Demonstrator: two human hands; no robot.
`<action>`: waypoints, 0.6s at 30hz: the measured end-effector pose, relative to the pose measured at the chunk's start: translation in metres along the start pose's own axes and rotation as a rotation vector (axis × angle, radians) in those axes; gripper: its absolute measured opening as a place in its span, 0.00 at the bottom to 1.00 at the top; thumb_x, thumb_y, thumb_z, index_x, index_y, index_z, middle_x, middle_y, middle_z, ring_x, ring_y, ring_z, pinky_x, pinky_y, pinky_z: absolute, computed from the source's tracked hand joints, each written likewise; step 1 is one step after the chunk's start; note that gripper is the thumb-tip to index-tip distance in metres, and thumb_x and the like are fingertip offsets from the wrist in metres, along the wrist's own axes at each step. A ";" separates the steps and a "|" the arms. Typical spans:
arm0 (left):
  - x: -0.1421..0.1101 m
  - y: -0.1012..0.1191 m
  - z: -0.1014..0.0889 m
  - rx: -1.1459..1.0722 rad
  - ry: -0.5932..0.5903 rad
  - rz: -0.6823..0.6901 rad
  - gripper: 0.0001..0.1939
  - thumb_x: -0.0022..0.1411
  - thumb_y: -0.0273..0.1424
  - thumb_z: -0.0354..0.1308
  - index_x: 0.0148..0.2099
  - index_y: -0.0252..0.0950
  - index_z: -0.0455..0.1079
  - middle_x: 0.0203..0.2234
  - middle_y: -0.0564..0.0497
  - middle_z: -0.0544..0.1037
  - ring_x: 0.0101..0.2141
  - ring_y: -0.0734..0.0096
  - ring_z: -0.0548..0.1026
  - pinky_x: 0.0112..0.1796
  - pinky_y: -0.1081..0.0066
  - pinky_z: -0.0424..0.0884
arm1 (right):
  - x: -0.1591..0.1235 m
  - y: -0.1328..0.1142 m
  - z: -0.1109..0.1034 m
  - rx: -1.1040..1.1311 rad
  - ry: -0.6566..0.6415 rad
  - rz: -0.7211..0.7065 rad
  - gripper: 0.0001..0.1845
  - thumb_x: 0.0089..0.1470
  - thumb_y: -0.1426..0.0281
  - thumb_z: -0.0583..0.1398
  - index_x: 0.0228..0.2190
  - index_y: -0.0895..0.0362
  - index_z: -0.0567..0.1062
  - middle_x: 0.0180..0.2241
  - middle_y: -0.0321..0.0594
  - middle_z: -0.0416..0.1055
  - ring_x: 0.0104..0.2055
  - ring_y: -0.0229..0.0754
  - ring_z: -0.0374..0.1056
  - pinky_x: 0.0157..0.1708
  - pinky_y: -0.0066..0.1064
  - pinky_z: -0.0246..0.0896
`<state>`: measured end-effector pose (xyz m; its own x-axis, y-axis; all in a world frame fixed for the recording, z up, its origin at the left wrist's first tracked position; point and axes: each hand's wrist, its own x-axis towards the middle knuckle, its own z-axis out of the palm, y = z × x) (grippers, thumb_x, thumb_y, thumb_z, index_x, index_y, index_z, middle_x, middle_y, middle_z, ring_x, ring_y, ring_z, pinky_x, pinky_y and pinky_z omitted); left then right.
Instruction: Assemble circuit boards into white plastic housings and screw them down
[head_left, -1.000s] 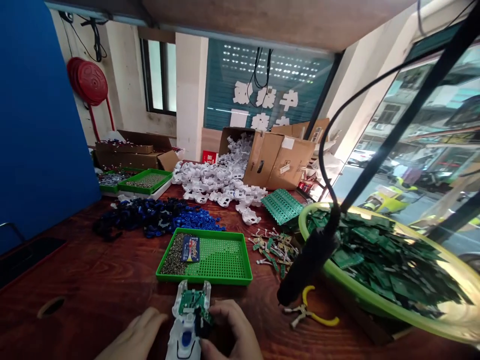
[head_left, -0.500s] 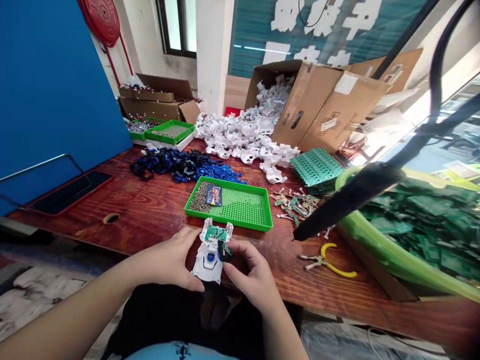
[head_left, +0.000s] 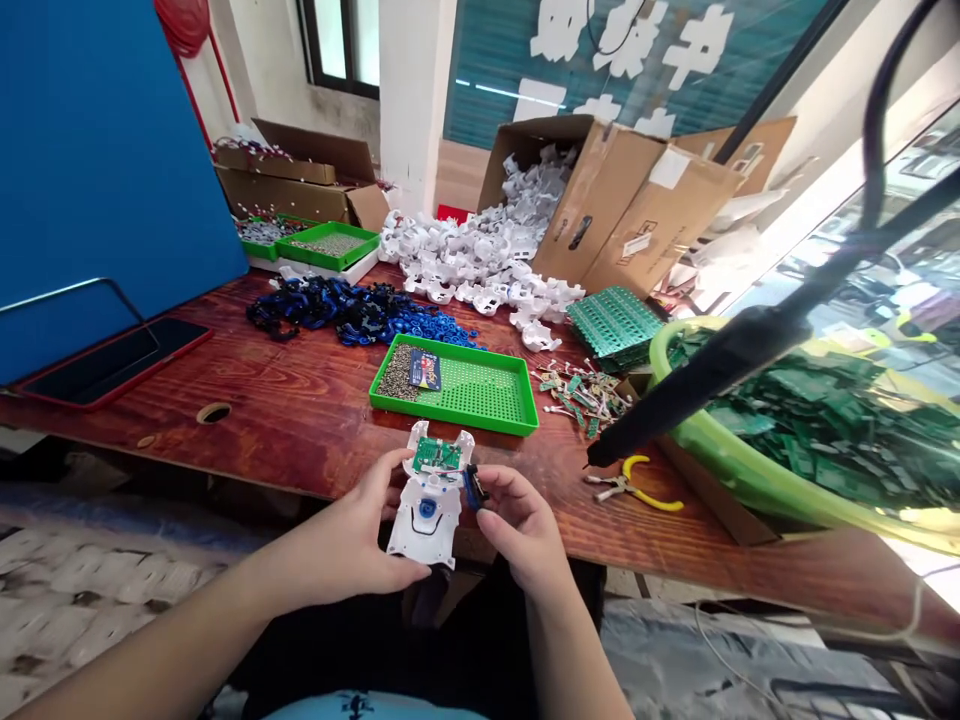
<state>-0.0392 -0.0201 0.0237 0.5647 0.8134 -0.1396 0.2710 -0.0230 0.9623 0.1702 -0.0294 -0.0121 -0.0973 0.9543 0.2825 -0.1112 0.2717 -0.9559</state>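
Note:
My left hand (head_left: 367, 535) grips the left side of a white plastic housing (head_left: 442, 535) over the table's front edge. A green circuit board (head_left: 437, 456) sits in the housing's upper part, and a round blue piece (head_left: 427, 508) in its middle, above a thin black curved line. Beside the housing's right edge, my right hand (head_left: 521, 520) pinches a small black and blue part (head_left: 474, 488) between thumb and fingers. Its exact kind is partly hidden by the fingertips. Behind the housing lies a green tray (head_left: 487, 392) with small metal pieces and a printed card (head_left: 425, 370).
Yellow-handled pliers (head_left: 637, 490) lie at the right, below a black screwdriver-like tool (head_left: 675, 390) hanging in front. Further right stands a basin (head_left: 664, 350) of green boards. Blue and black parts (head_left: 360, 312), white housings (head_left: 465, 260) and wired boards (head_left: 581, 395) lie behind.
The small part in my right hand has turned and moved right, away from the housing, showing its black and blue side. The view has shifted slightly.

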 end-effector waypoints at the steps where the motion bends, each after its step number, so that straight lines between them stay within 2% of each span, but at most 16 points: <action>1: -0.004 -0.003 0.004 -0.059 0.010 0.029 0.45 0.51 0.24 0.61 0.62 0.45 0.36 0.56 0.42 0.65 0.53 0.59 0.69 0.49 0.61 0.69 | -0.004 -0.001 0.002 0.022 0.008 -0.016 0.18 0.49 0.60 0.65 0.42 0.52 0.72 0.40 0.41 0.73 0.38 0.38 0.72 0.36 0.27 0.70; 7: -0.028 -0.020 0.025 -0.209 -0.012 0.223 0.47 0.51 0.21 0.60 0.62 0.47 0.32 0.61 0.39 0.56 0.57 0.51 0.63 0.55 0.53 0.60 | -0.033 -0.011 0.016 0.085 0.030 -0.064 0.18 0.48 0.60 0.65 0.42 0.49 0.74 0.43 0.41 0.70 0.50 0.42 0.68 0.50 0.31 0.65; 9: -0.034 -0.020 0.026 -0.245 -0.052 0.234 0.52 0.52 0.23 0.61 0.64 0.51 0.27 0.64 0.43 0.51 0.61 0.47 0.56 0.58 0.51 0.54 | -0.040 -0.015 0.021 0.089 0.019 -0.063 0.18 0.49 0.60 0.65 0.43 0.48 0.73 0.43 0.40 0.70 0.51 0.41 0.67 0.51 0.30 0.64; 12: -0.039 -0.017 0.026 -0.387 -0.137 0.203 0.63 0.51 0.37 0.65 0.63 0.54 0.11 0.68 0.48 0.37 0.65 0.46 0.39 0.60 0.50 0.44 | -0.047 -0.019 0.025 0.063 0.022 -0.044 0.18 0.50 0.60 0.64 0.44 0.49 0.73 0.44 0.42 0.69 0.50 0.42 0.67 0.49 0.31 0.65; 14: -0.040 -0.013 0.027 -0.595 -0.145 0.188 0.68 0.47 0.49 0.65 0.61 0.51 0.05 0.68 0.48 0.34 0.65 0.44 0.37 0.60 0.49 0.44 | -0.050 -0.021 0.028 0.035 0.028 -0.029 0.19 0.50 0.59 0.64 0.44 0.50 0.72 0.43 0.43 0.68 0.50 0.44 0.67 0.48 0.34 0.67; 16: -0.039 -0.010 0.028 -0.830 -0.111 0.116 0.63 0.49 0.52 0.62 0.65 0.47 0.13 0.68 0.45 0.41 0.65 0.43 0.43 0.60 0.49 0.49 | -0.052 -0.021 0.030 0.017 0.038 -0.028 0.19 0.50 0.59 0.64 0.44 0.50 0.72 0.43 0.44 0.68 0.49 0.45 0.67 0.47 0.36 0.67; 18: -0.036 -0.007 0.029 -1.008 -0.054 0.002 0.48 0.58 0.44 0.58 0.68 0.45 0.30 0.65 0.44 0.55 0.63 0.46 0.52 0.58 0.53 0.56 | -0.051 -0.020 0.032 0.004 0.037 -0.036 0.19 0.50 0.59 0.63 0.44 0.49 0.72 0.43 0.44 0.68 0.49 0.45 0.67 0.47 0.36 0.67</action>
<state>-0.0385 -0.0662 0.0151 0.6054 0.7861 -0.1246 -0.5010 0.4980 0.7078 0.1457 -0.0876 -0.0045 -0.0568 0.9477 0.3140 -0.1181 0.3059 -0.9447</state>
